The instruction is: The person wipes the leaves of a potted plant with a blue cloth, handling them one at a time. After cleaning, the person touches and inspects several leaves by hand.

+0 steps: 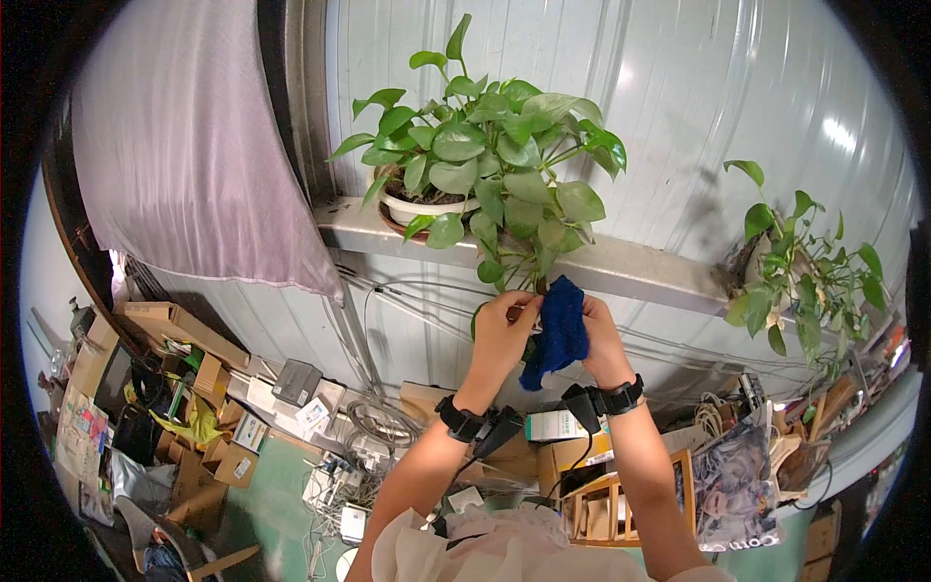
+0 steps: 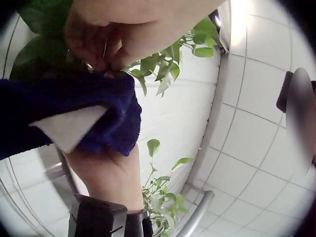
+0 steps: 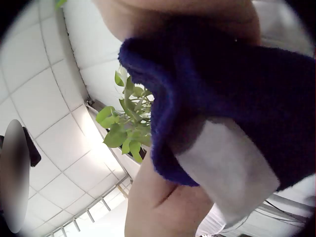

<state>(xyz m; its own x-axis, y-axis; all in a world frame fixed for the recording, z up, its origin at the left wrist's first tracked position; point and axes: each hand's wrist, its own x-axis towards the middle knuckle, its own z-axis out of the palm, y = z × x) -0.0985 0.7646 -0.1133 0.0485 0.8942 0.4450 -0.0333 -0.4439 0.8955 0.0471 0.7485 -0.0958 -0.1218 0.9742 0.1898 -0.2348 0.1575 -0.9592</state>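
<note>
A leafy pothos plant [image 1: 485, 145] in a white pot [image 1: 427, 210] sits on the ledge, its vines hanging over the front edge. Just below these vines, my left hand [image 1: 506, 328] pinches at a hanging leaf with bent fingers; the exact grip is partly hidden. A dark green leaf [image 2: 42, 57] fills the corner beside those fingers in the left wrist view. My right hand [image 1: 605, 341] holds a dark blue fuzzy cloth [image 1: 562, 330], which drapes down between both hands. A white tag [image 3: 229, 168] shows on the cloth in the right wrist view.
A second trailing plant [image 1: 790, 267] hangs at the ledge's [image 1: 659, 272] right end. Cables run along the wall below. Cardboard boxes [image 1: 208, 456], coiled wires [image 1: 378, 419] and a wooden rack [image 1: 611, 509] crowd the floor. A pale curtain [image 1: 194, 145] hangs at left.
</note>
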